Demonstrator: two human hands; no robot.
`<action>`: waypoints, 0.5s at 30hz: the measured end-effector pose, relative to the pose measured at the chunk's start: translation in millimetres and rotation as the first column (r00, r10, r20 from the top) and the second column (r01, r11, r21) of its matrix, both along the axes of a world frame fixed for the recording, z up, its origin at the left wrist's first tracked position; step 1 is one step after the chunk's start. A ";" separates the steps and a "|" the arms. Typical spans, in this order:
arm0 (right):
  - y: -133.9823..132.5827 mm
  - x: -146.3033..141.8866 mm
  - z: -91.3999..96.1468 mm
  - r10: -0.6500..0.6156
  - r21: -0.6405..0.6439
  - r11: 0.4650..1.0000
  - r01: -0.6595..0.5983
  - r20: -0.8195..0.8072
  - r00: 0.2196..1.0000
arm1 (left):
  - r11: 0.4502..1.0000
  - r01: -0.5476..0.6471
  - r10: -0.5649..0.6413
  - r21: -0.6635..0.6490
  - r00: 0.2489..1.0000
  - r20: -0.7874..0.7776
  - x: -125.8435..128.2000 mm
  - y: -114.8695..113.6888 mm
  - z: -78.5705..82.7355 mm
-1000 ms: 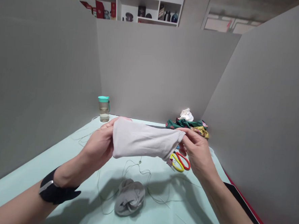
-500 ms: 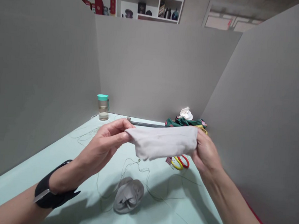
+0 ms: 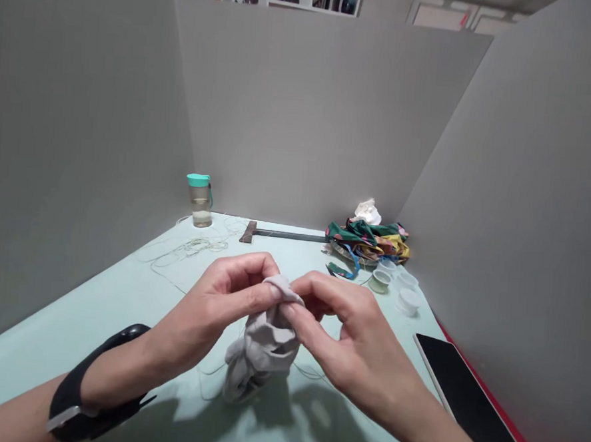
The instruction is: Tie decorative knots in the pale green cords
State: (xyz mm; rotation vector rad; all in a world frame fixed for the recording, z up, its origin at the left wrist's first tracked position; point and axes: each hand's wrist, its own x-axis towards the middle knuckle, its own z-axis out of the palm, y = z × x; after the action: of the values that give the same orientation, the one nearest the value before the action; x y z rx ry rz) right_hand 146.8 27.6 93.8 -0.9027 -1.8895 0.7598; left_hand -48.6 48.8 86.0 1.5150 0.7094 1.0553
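Lowered from their earlier raised position, the left hand [image 3: 221,296] and right hand [image 3: 341,330] are meeting above the surface [image 3: 94,309]. Each grip is nearly closed, pinching the top of a bunched grey fabric bundle [image 3: 262,346], which is hanging between the hands with its lower end resting on the surface.

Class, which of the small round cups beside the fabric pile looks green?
The small pale green round cup, leftmost of the group; the other small round cups look white or clear.
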 end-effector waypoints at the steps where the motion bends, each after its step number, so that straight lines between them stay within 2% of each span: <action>1: -0.8 -1.9 -1.7 -0.009 0.019 1.000 0.009 -0.004 1.000 | 1.000 0.017 -0.017 0.000 1.000 0.006 -0.3 0.4 -0.9; 3: 2.5 -0.2 -6.5 -0.054 -0.024 0.998 0.052 -0.107 0.993 | 0.999 0.034 -0.035 0.009 0.999 0.013 -0.2 2.4 -2.1; 5: 7.7 4.4 -10.5 -0.071 -0.130 0.991 0.035 -0.285 0.956 | 0.999 0.028 -0.028 0.018 1.000 0.013 1.1 5.7 -3.2; 7: 10.4 6.9 -12.1 -0.043 -0.259 0.961 -0.091 -0.469 0.882 | 1.000 0.011 -0.012 0.015 1.000 0.009 2.9 9.8 -4.7; 9: 9.6 5.6 -11.6 -0.021 -0.360 0.897 -0.256 -0.614 0.789 | 1.000 -0.001 0.001 0.005 1.000 0.019 4.3 13.6 -6.5; 11: 7.2 2.3 -10.5 -0.030 -0.412 0.840 -0.353 -0.685 0.728 | 1.000 -0.007 0.008 -0.007 0.999 0.037 4.8 16.1 -7.6; 15: 6.9 0.5 -10.3 -0.080 -0.460 0.821 -0.340 -0.681 0.728 | 0.999 -0.007 0.010 -0.031 0.996 0.085 3.7 15.5 -5.9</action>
State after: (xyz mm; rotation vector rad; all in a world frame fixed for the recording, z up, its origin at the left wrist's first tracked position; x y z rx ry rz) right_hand 147.3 34.4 83.4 -0.6730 -1.0728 1.5595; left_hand -45.0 64.2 80.1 1.4336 0.6705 1.1041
